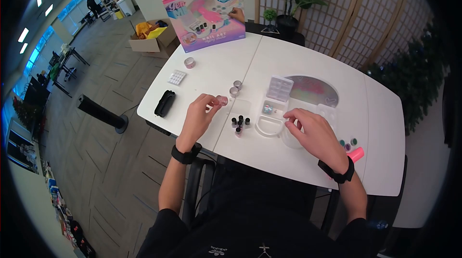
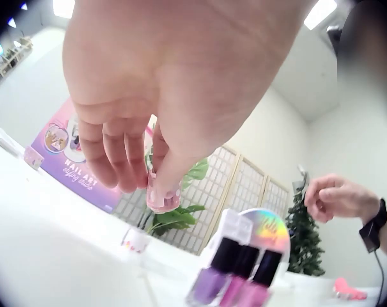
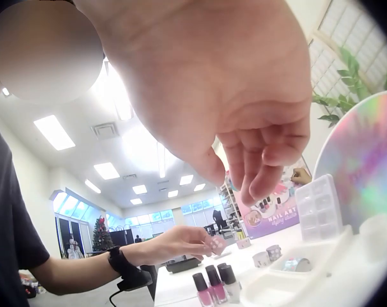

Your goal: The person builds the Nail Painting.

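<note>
One bright pink object [image 1: 356,154], partly hidden, at the near right of the white counter [image 1: 293,164]. Slightly farther, the right hand [image 1: 315,130], with fingers loosely bent and nothing visible in their grasp, by the right side of a white compartment tray [image 1: 269,135]. To the tray's left, a cluster of small black-capped bottles [image 1: 240,119], upright.

Farther left, the left hand [image 1: 196,116], with thumb and fingertips closed narrowly on a small clear pink jar [image 1: 222,100]. Jar at the very tips, raised off the counter, its lower part jutting below the thumb, the other fingers curved alongside. Probably very light, stiff and smooth plastic, a little slippery; pale bits apparently inside, likely easy to spill if tipped. Best hold: opposite sides of the round wall, with a gentle pinch.

Just beyond the jar, two small round tubs [image 1: 234,91], close together. At the far left, a large pink and purple nail art box [image 1: 207,17], standing upright.
</note>
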`<state>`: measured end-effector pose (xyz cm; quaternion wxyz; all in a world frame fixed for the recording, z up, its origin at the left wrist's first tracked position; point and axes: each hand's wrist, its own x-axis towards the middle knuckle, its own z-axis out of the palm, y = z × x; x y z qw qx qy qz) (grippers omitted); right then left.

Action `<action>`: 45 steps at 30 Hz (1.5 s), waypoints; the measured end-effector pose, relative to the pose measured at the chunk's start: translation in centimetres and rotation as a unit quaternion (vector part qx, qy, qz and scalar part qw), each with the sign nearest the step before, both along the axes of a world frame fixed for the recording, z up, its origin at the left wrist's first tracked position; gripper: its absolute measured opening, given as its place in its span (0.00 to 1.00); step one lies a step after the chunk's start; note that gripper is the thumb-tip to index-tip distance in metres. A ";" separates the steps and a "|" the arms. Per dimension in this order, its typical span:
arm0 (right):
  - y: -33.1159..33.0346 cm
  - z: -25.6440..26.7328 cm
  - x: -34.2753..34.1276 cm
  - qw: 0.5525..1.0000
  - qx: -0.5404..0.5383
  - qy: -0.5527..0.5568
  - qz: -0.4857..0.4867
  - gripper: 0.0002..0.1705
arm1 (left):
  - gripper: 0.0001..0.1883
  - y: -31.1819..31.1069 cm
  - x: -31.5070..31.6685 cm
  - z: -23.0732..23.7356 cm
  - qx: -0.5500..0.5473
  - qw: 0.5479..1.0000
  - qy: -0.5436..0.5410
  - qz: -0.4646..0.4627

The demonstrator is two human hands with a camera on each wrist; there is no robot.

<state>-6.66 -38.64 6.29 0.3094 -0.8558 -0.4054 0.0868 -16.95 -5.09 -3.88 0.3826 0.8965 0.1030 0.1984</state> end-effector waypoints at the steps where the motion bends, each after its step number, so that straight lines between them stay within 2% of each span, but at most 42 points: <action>1: -0.4 0.0 -0.7 1.000 0.012 -0.004 0.003 0.12 | 0.07 -0.9 -0.7 0.9 -0.038 0.999 -0.015 -0.002; 3: -1.2 0.0 -2.4 0.999 0.035 -0.003 0.012 0.11 | 0.07 -2.5 -1.9 2.1 -0.134 0.990 -0.036 -0.018; 6: -1.5 0.2 -5.5 0.997 0.065 0.012 0.026 0.10 | 0.05 -5.7 -4.0 3.5 -0.304 0.950 -0.034 -0.059; 10: -1.1 -0.8 -8.5 0.991 0.133 0.022 0.022 0.11 | 0.05 -9.4 -5.5 3.0 -0.453 0.874 -0.044 -0.170; 13: -0.5 -2.2 -9.7 0.976 0.210 0.049 -0.005 0.15 | 0.04 -12.1 -5.7 2.3 -0.520 0.831 -0.032 -0.194; 19: -1.5 -5.4 -10.9 0.953 0.287 0.020 -0.098 0.16 | 0.06 -15.2 -6.8 1.5 -0.514 0.840 -0.023 -0.171; 25: -2.3 -5.6 -10.3 0.960 0.274 0.034 -0.040 0.15 | 0.08 -16.7 -7.2 1.6 -0.504 0.842 -0.023 -0.192; 29: -2.3 -6.4 -10.4 0.952 0.295 0.043 -0.065 0.13 | 0.09 -17.0 -7.2 1.1 -0.488 0.850 -0.025 -0.197; 32: -2.2 -6.8 -10.5 0.949 0.300 0.054 -0.087 0.11 | 0.04 -17.2 -7.0 1.2 -0.492 0.850 -0.026 -0.186; 38: -2.2 -7.0 -10.3 0.942 0.313 0.058 -0.109 0.08 | 0.08 -17.9 -7.2 2.0 -0.473 0.860 -0.036 -0.187; 45: -2.3 -8.3 -10.2 0.940 0.318 0.052 -0.114 0.08 | 0.04 -18.2 -7.0 1.9 -0.435 0.882 -0.045 -0.172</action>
